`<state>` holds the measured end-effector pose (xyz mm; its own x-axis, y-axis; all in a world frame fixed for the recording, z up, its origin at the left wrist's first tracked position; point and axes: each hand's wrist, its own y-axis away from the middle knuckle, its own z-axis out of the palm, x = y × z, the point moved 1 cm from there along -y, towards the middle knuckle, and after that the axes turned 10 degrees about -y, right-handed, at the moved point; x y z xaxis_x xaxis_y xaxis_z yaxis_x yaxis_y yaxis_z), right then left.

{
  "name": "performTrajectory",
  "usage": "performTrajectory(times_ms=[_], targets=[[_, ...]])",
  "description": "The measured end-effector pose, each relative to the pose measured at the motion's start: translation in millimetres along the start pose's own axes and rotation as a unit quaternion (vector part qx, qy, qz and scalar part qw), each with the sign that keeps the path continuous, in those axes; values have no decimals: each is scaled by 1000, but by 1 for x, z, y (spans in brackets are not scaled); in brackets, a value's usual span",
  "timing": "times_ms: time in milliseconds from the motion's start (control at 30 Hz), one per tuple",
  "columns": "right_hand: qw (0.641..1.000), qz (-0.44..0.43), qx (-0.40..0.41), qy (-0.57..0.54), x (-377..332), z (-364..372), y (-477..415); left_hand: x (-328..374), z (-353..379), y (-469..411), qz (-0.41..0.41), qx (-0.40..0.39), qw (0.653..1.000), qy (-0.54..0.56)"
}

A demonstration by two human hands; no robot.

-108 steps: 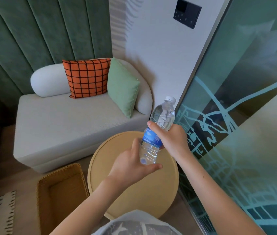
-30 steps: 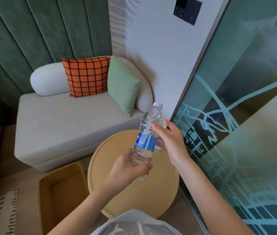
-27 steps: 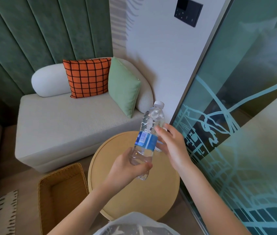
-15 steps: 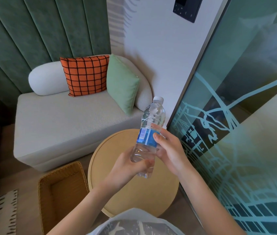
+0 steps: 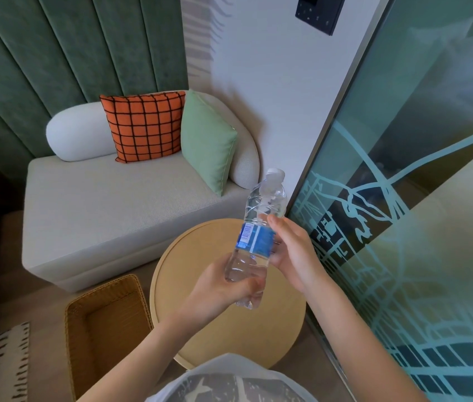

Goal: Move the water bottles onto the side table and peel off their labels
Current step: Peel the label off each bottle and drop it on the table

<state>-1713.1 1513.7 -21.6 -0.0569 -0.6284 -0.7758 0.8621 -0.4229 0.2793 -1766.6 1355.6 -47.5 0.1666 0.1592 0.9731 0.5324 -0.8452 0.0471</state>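
Left hand (image 5: 223, 281): curled round the lower body of the one clear plastic water bottle (image 5: 254, 239), gripping it firmly.
Right hand (image 5: 290, 253): fingers pressed against the blue paper label (image 5: 255, 240) from the far side, thumb tip at its upper edge, as if feeling for a seam.
Bottle: one in view, held tilted in the air above the table, white cap on.
Round pale wooden table (image 5: 223, 329): one, nothing standing on it.
Progress: early, I'd judge; the label looks whole and unpeeled, and the bottle has not been set down.
Left to do: peel this label, put the bottle down, see to any others out of sight.
Woven wicker basket (image 5: 105, 326): one, beside the table, looks empty.
Cream sofa (image 5: 107, 210): one, with two square cushions, orange checked (image 5: 144, 126) and green (image 5: 206, 140).
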Motion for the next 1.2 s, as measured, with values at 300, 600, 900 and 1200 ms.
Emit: performTrajectory(times_ms=[300,600,900,1200], targets=[[999,-11,-23,29,-11,0,-10,1,1,2,-5,-17,999,37],[990,-84,29,107,-12,1,-13,7,-13,-2,-63,125,988,-59],[985,-109,50,122,-10,3,-10,25,-9,-16,46,264,945,-189],[979,-71,83,173,-13,8,-11,17,0,-10,62,307,938,-146]])
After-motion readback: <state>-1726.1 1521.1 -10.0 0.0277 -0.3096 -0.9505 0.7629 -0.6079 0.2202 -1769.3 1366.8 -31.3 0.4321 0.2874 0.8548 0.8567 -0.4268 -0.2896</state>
